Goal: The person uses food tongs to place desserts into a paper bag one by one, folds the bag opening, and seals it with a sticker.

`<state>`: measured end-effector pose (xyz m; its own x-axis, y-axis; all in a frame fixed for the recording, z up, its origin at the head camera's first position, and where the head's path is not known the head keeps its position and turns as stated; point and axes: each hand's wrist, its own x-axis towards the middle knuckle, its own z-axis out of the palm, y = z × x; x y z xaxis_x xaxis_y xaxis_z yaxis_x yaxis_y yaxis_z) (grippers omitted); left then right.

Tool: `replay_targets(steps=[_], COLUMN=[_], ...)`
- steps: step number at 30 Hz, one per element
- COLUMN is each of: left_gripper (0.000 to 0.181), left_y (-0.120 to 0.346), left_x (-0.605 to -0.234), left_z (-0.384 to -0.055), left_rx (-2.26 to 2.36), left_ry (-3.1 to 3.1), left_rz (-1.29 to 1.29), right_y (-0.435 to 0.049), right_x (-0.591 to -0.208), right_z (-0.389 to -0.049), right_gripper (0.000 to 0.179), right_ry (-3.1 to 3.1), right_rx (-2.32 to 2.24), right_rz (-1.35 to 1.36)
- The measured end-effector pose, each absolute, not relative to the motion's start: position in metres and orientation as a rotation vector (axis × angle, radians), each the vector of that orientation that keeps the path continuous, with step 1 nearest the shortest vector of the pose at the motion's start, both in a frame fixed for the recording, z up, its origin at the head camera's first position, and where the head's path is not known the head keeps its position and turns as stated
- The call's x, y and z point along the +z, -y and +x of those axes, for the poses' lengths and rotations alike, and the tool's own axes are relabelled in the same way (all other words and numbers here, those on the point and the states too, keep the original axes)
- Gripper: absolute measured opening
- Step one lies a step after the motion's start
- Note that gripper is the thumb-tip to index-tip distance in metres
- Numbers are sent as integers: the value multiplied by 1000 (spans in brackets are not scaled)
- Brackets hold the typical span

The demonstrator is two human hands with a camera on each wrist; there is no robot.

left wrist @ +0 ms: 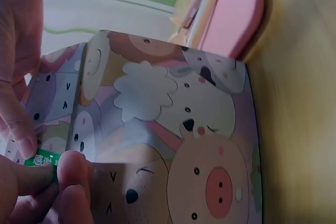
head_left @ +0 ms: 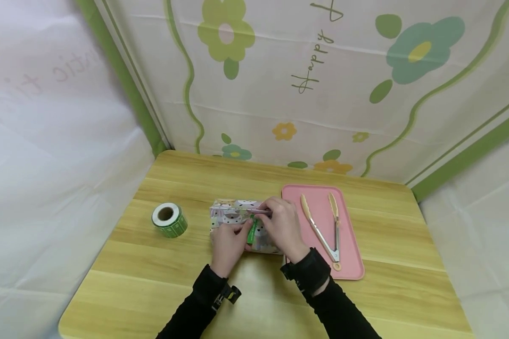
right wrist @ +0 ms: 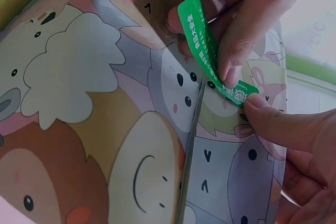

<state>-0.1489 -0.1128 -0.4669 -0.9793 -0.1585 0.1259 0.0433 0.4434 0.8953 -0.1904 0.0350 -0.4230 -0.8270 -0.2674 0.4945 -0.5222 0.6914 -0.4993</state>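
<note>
A paper package (head_left: 264, 241) printed with cartoon animals lies on the table; whether bag or box, I cannot tell. A fold line crosses its upper part in the right wrist view. My left hand (head_left: 229, 245) pinches a green sticker (right wrist: 198, 32) with white lettering between thumb and fingers. One end of this sticker meets the flap (right wrist: 223, 174) beyond the fold; its other end curls up off the surface. My right hand (head_left: 282, 228) grips the flap's edge, thumb in front beside the sticker's end, other fingers behind and partly hidden.
Left of the package stands a roll of green stickers (head_left: 175, 227). A pink tray (head_left: 352, 254) on the right holds metal tongs (head_left: 322, 240) with beige tips, spread apart. Behind the wooden table (head_left: 152, 292) hangs a flowered curtain (head_left: 254, 103).
</note>
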Motion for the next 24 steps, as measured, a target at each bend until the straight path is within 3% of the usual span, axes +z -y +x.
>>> replay_targets(steps=[8, 15, 24], left_gripper=[31, 68, 67], left_y=[114, 116, 116], left_x=[-466, -466, -471], left_z=[-151, -152, -152], left_rx=[-1422, -1165, -1164], left_ry=[2520, 2713, 2740], left_rz=[50, 75, 74], right_y=[-35, -35, -34], right_x=[-423, -420, -421], right_z=[-191, -192, -192], right_gripper=[15, 16, 15], right_ry=[2508, 2528, 2551], right_rx=[922, 926, 930], right_rz=[616, 598, 586])
